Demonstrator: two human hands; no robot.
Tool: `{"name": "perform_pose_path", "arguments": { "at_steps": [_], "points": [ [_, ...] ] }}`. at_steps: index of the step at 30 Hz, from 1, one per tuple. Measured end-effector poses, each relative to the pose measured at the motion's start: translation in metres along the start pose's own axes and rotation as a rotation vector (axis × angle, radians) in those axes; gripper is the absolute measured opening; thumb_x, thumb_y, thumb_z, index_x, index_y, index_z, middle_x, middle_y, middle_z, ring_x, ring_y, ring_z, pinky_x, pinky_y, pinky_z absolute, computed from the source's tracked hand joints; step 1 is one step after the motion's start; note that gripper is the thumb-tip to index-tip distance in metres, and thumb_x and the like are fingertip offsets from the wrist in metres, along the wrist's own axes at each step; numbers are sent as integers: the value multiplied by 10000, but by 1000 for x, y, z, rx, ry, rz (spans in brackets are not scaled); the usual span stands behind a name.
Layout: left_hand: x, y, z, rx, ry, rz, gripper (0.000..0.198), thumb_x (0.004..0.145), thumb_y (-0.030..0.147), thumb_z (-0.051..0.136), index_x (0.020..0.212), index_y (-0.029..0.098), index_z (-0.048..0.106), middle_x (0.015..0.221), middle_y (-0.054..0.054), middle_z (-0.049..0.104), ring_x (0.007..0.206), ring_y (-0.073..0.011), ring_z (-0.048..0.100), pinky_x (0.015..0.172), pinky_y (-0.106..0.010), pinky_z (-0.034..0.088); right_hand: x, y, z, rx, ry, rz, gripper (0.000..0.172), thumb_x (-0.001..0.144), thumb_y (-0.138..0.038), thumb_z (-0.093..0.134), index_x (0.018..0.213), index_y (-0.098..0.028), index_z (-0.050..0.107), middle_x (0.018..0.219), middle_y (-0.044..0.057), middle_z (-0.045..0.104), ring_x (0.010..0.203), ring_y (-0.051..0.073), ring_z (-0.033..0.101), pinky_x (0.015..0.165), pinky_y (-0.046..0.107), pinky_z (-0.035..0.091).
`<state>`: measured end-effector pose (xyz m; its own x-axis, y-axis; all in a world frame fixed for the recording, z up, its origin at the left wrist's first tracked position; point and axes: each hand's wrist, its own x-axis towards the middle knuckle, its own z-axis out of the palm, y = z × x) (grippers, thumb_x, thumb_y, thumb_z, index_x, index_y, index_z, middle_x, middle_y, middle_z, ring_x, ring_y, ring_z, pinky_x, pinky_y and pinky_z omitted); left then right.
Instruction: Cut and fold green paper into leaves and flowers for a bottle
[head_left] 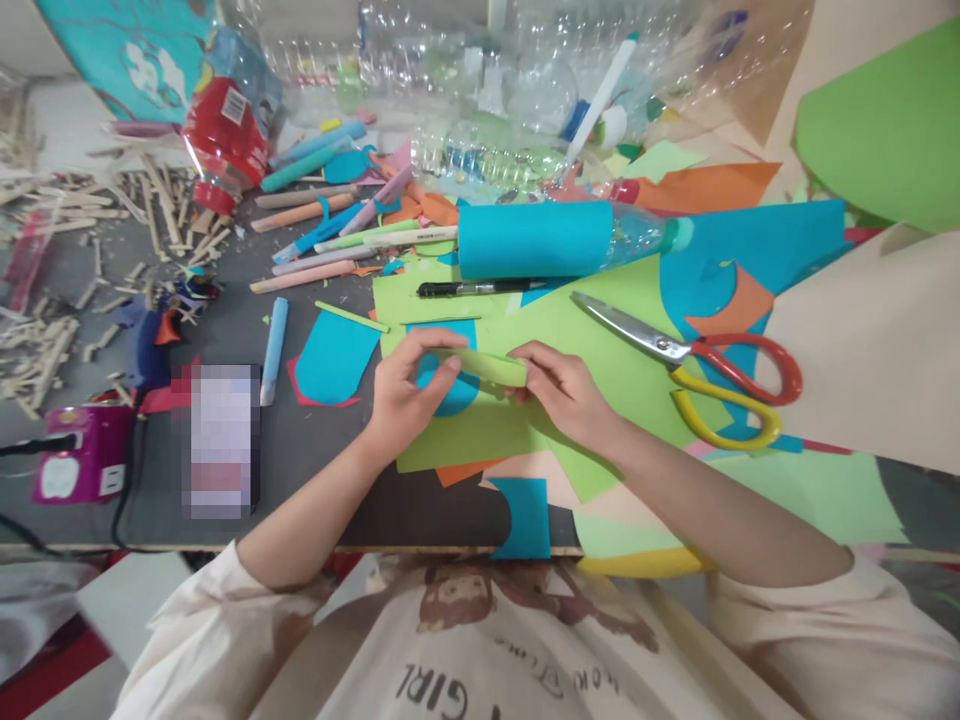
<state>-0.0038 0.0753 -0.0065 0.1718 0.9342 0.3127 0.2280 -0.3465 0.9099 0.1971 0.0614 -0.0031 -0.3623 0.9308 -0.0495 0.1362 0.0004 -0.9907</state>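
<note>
Green paper strip (493,369): I pinch its ends in left fingers (427,342) and right fingers (543,355), likely for steadiness, over blue cutout (456,400); scissors (664,345) lie at right, presumably leaving both hands free.

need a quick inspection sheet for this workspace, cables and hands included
Surface: dark grey tabletop, mostly covered at right by coloured paper sheets
Work things: narrow light green paper strip held up; metal scissors with red and yellow handles lying at right
Clutter: small wooden sticks scattered at left; clear plastic bottles at back
Hands: left hand and right hand pinching the strip
Cables: black cable beside purple box
Surroundings: turquoise white-patterned panel, upper left
</note>
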Motion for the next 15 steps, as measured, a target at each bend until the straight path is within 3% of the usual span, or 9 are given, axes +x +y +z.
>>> {"name": "perform_pose_path", "arguments": {
  "at_steps": [2,5,7,10,13,15],
  "points": [
    [1,0,-2,-42,-68,63,125,933,306,607,847,227,653,929,-50,710,922,-179,687,833,-336,558,1,-2,0,-9,-4,-2,400,966,-563,433,842,-206,565,671,-8,566,551,120,540,542,266,430],
    [3,1,-3,-123,-203,101,196,932,325,620,759,236,643,1229,-76,665,1193,-232,625,990,-419,527,2,-4,-1,6,-26,6,315,934,-508,518,870,-202,560,675,-16,543,569,117,507,539,257,389],
    [4,1,-4,-173,-290,84,214,929,353,624,746,242,639,1395,-63,571,1350,-263,511,1080,-466,472,3,-5,-1,48,-30,25,283,888,-480,588,913,-200,558,732,-9,547,605,117,506,549,252,384],
    [4,1,-3,-213,-383,13,201,940,327,610,760,240,638,1443,-57,531,1403,-274,451,1119,-488,431,4,-5,-3,135,-51,51,269,835,-446,651,827,-199,544,684,-34,478,588,102,451,543,244,359],
    [2,4,-2,-328,-394,-101,127,938,290,614,825,235,635,1435,-56,543,1376,-268,480,1098,-464,444,5,-4,-4,202,-74,56,353,794,-434,705,660,-206,471,573,-72,374,518,77,358,501,234,304],
    [1,7,-1,-482,-328,-227,74,916,292,644,983,264,629,1452,-48,535,1340,-264,520,1068,-438,464,5,-4,-4,243,-65,88,387,763,-436,743,632,-207,460,546,-74,408,489,71,362,480,231,305]
  ]
}}
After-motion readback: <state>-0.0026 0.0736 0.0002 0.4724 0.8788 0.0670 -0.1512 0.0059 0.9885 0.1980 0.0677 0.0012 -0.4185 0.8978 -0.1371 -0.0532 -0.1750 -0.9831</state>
